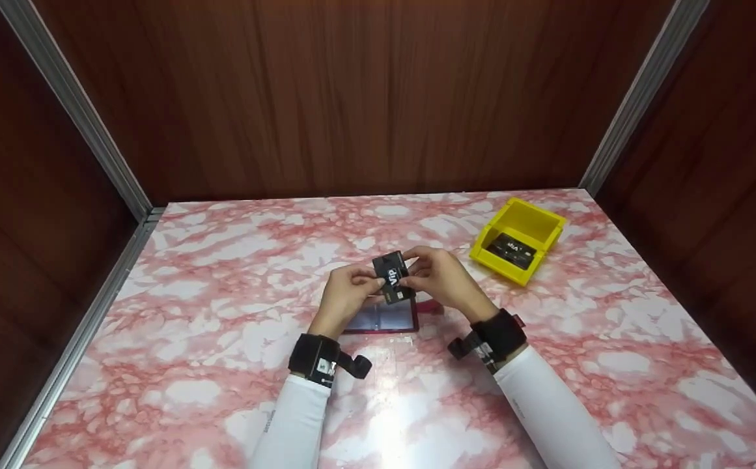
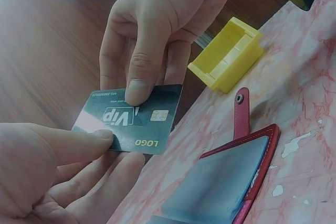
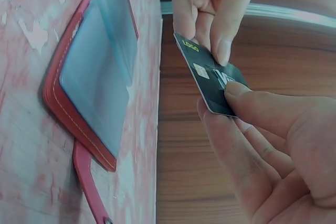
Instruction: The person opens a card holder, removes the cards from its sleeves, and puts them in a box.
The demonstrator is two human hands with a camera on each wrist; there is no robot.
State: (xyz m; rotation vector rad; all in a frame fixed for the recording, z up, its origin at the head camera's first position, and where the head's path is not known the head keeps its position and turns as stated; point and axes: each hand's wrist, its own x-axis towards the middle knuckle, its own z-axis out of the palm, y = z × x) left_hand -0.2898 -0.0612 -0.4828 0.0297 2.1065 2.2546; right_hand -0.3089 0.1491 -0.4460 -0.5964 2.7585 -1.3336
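Both hands hold a black card (image 1: 390,264) printed "Vip", with a chip and "LOGO", raised above the table. On one long side the left hand (image 1: 345,290) pinches it between thumb and fingers. Opposite, the right hand (image 1: 443,280) grips the other side, its thumb (image 2: 139,80) across the card's face. Beneath them lies an opened red card holder (image 1: 384,317) with clear plastic sleeves (image 2: 215,179); the hands partly cover it in the head view. Its snap strap (image 2: 241,111) sticks out to the right.
At the back right stands a yellow bin (image 1: 524,218) with black cards (image 1: 511,251) inside. The tabletop (image 1: 221,293) has a red and white marbled pattern. Brown wood-grain panels (image 1: 351,98) with metal corner posts enclose the back and sides.
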